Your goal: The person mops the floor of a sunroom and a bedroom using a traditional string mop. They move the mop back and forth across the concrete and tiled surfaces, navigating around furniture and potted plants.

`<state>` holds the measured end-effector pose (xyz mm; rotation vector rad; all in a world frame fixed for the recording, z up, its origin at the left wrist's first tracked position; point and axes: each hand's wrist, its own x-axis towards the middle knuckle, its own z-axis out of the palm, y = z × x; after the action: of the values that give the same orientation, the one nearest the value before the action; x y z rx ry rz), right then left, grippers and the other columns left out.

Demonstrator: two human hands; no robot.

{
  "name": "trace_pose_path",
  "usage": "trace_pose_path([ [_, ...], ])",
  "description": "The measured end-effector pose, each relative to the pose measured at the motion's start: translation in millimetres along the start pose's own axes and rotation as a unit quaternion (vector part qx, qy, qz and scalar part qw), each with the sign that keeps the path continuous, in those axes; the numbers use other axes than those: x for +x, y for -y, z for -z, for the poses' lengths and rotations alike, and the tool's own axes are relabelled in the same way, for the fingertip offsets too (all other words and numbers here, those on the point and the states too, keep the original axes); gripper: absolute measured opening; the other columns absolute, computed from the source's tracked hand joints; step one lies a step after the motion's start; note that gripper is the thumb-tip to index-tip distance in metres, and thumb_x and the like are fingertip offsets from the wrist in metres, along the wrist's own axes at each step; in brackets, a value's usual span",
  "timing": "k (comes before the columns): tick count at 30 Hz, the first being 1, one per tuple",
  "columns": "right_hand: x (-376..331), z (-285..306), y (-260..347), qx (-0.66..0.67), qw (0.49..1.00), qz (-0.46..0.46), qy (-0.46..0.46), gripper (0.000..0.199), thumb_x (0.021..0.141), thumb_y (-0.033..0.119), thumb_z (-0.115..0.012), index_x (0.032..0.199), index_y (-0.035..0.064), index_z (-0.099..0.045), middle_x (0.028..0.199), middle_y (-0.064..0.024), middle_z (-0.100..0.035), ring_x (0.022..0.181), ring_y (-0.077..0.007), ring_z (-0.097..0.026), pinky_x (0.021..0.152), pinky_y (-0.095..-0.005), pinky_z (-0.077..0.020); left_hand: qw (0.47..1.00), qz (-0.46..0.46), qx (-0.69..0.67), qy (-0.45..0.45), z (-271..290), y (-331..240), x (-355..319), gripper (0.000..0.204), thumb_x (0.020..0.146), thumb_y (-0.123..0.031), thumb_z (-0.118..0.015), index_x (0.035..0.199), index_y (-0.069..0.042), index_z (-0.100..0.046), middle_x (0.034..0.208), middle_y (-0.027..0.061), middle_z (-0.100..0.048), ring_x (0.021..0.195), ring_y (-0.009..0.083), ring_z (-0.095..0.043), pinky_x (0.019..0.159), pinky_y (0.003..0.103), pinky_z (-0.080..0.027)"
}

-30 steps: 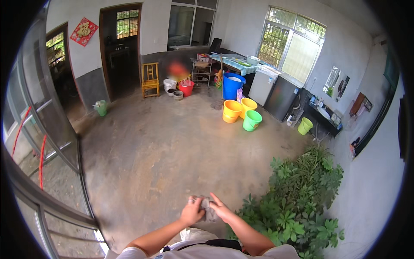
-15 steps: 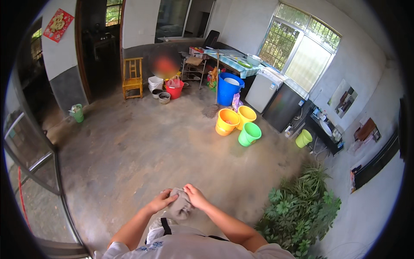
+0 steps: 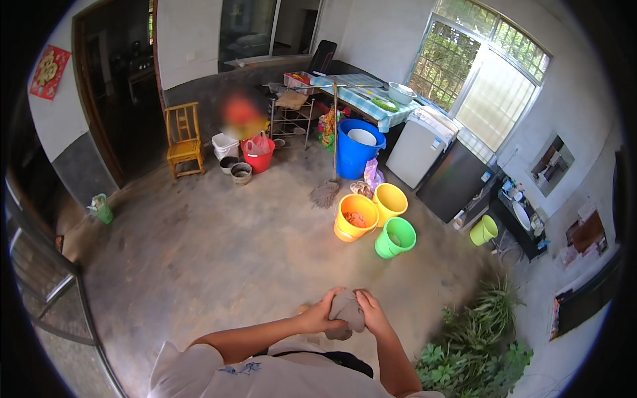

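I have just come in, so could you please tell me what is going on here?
A person's left hand and right hand hold a bunched grey-brown cloth between them. Ahead, an orange-yellow bucket, a yellow bucket and a green bucket stand on the floor near a mop. Leafy plants are to the right.

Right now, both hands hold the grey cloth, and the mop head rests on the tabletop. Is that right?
Not quite: the head view shows the mop head resting on the floor. The left hand and right hand do hold the grey cloth.
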<state>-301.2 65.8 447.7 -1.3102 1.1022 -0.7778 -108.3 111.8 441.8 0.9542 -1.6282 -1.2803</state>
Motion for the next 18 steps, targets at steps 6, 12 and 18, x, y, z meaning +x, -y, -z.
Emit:
trace_pose_path([
  [6,202.6,-7.7,60.7,-0.225,0.94,0.244,0.08,0.052,0.085,0.023,-0.06,0.127,0.0052,-0.035,0.127,-0.0187,-0.034,0.122,-0.0326,-0.031,0.101,-0.04,-0.0293,0.979,0.185,0.027,-0.077,118.1,69.1,145.8,0.069,0.083,-0.029,-0.059,0.136,-0.007,-0.021,0.114,0.0236,-0.052,0.105,0.0325,-0.053,0.089,0.038,-0.042],
  [12,393.8,-67.7,102.7,-0.263,0.91,0.263,0.185,0.057,0.076,0.022,-0.068,0.124,0.0063,-0.041,0.121,-0.0206,-0.037,0.11,-0.0393,-0.044,0.091,-0.0418,-0.0407,0.911,0.33,0.014,-0.248,282.4,129.9,235.5,0.073,0.086,-0.048,-0.047,0.141,-0.006,-0.023,0.129,0.0258,-0.045,0.12,0.0313,-0.045,0.097,0.036,-0.036],
  [18,605.6,-98.5,114.6,-0.236,0.939,0.171,0.181,0.032,0.081,0.013,-0.058,0.11,0.0056,-0.048,0.104,-0.0139,-0.051,0.096,-0.0304,-0.054,0.081,-0.035,-0.0443,0.937,0.289,-0.065,-0.188,430.9,141.7,363.7,0.068,0.083,-0.048,-0.056,0.135,-0.011,-0.031,0.12,0.0196,-0.05,0.117,0.0271,-0.046,0.098,0.037,-0.036],
])
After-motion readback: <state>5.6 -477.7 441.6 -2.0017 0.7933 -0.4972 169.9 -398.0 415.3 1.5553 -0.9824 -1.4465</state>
